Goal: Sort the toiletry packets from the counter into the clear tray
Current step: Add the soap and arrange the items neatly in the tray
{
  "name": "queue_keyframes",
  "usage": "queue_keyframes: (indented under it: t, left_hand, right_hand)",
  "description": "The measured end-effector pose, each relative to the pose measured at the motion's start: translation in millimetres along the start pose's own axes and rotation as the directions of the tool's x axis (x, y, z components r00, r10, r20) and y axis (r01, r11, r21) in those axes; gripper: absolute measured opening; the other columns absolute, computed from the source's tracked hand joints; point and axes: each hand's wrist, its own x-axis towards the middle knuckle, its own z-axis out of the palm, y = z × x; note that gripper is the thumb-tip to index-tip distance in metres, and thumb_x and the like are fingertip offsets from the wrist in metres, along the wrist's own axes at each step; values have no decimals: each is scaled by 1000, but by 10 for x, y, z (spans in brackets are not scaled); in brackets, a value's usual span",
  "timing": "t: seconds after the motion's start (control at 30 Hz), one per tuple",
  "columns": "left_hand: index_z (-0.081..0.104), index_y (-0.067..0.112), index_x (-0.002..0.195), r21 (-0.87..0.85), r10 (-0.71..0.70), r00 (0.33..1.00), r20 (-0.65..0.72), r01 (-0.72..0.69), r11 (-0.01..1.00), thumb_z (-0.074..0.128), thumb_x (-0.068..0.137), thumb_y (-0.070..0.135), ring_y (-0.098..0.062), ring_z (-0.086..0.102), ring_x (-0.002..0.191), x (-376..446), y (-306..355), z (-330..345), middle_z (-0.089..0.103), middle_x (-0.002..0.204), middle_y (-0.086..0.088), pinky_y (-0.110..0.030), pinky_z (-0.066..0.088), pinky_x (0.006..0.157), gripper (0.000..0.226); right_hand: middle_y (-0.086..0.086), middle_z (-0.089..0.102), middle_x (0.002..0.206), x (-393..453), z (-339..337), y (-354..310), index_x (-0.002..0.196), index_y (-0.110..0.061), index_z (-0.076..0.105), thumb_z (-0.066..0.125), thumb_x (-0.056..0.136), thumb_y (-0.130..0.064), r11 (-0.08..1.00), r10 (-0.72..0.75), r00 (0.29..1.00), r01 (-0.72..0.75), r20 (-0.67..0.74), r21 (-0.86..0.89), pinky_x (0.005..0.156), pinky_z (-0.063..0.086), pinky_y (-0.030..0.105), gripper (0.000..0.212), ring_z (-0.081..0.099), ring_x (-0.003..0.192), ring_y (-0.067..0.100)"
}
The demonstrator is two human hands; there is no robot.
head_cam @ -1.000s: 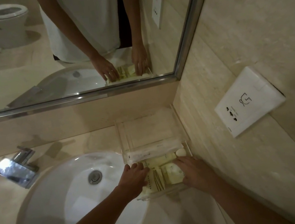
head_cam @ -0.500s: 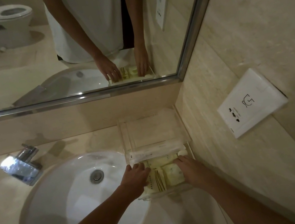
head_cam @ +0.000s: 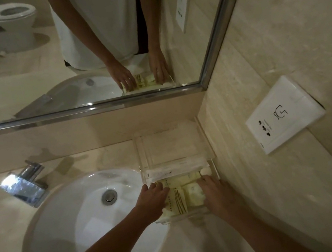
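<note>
1. While both forearms reach in from the near edge, the left hand (head_cam: 151,201) lies over the near-left part of the clear acrylic tray (head_cam: 207,141), fingers loosely spread on the cream-coloured flat toiletry packets (head_cam: 178,200); whether it pinches one, I cannot tell.
2. At the tray's near-right side, the right hand (head_cam: 214,194) presses down on the packets, fingers fairly straight and close together.
3. Just beyond both hands, a long white paper-wrapped packet (head_cam: 176,169) lies across the tray's middle; the tray's far half looks bare.
4. Left of the tray sits the white oval ceramic basin (head_cam: 70,218). My judgement: a hard sideways push could tip the light tray or flick packets into it.
</note>
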Motion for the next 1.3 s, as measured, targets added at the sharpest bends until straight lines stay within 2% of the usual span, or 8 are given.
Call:
queue_keyframes:
  t: [0.13, 0.27, 0.47, 0.67, 0.9, 1.0, 1.17, 1.3]
  left_hand:
    - [37, 18, 136, 6, -5, 1000, -5, 5, 1000, 60, 89, 25, -27, 45, 122, 3, -10, -2, 45, 136, -10, -42, 36, 102, 53]
    - [37, 19, 136, -2, -9, 1000, -5, 9, 1000, 60, 89, 25, -26, 45, 122, 2, -6, 12, 45, 136, -9, -41, 36, 102, 53]
    - [37, 19, 136, -9, -5, 1000, -15, 5, 1000, 61, 88, 25, -26, 44, 123, -16, -19, 13, 45, 137, -9, -42, 37, 102, 53]
    - [38, 18, 135, -28, -2, 1000, -24, 2, 1000, 61, 88, 22, -26, 44, 123, -43, -8, 12, 44, 137, -8, -41, 37, 101, 53]
    - [39, 18, 134, -71, -7, 999, -49, 3, 997, 57, 91, 28, -26, 44, 121, -92, -15, 2, 44, 139, -8, -39, 36, 101, 47]
    - [40, 18, 133, -102, -19, 999, -44, 14, 995, 52, 92, 39, -26, 46, 120, -105, 4, 13, 43, 140, -8, -40, 35, 103, 48]
    - [39, 18, 134, -80, -16, 1000, -25, 14, 997, 51, 90, 47, -26, 46, 118, -97, 25, 3, 44, 138, -7, -40, 34, 103, 54]
    - [40, 17, 131, -34, -58, 997, -43, 57, 998, 54, 89, 46, -29, 48, 116, -76, 51, 35, 47, 136, -9, -42, 35, 100, 54]
  right_hand:
    - [-4, 53, 126, -17, 74, -12, 128, -25, 47, 62, 74, -14, 1000, -3, 999, 3, -48, 7, 92, 46, 36, 57, 53, 113, 20]
    - [-8, 50, 129, 24, 127, -13, 128, -26, 48, 63, 75, -10, 997, -22, 999, 26, -46, 77, 92, 47, 33, 58, 50, 120, 16]
    - [-6, 41, 135, 59, 165, -30, 130, -28, 45, 62, 76, -10, 981, 41, 999, -38, -13, 192, 99, 43, 32, 59, 40, 128, 18]
    - [-4, 43, 132, 131, 118, -66, 130, -27, 44, 65, 74, -20, 990, 43, 999, -47, 31, 134, 92, 46, 33, 60, 42, 118, 20]
    - [-5, 39, 131, 154, 165, -8, 133, -32, 43, 64, 71, -8, 974, 24, 997, -38, 67, 224, 96, 46, 33, 70, 37, 122, 19]
    - [-7, 39, 132, 164, 163, 47, 133, -32, 42, 66, 70, -15, 970, -36, 994, 10, 104, 242, 97, 45, 35, 69, 35, 124, 17]
    - [-5, 41, 134, 179, 148, 52, 135, -28, 42, 53, 72, -41, 968, -28, 992, -4, 123, 249, 103, 40, 38, 65, 35, 128, 19]
    - [-1, 42, 132, 203, 155, 16, 133, -25, 43, 52, 76, -39, 982, -29, 994, 10, 101, 187, 101, 41, 38, 59, 37, 124, 21]
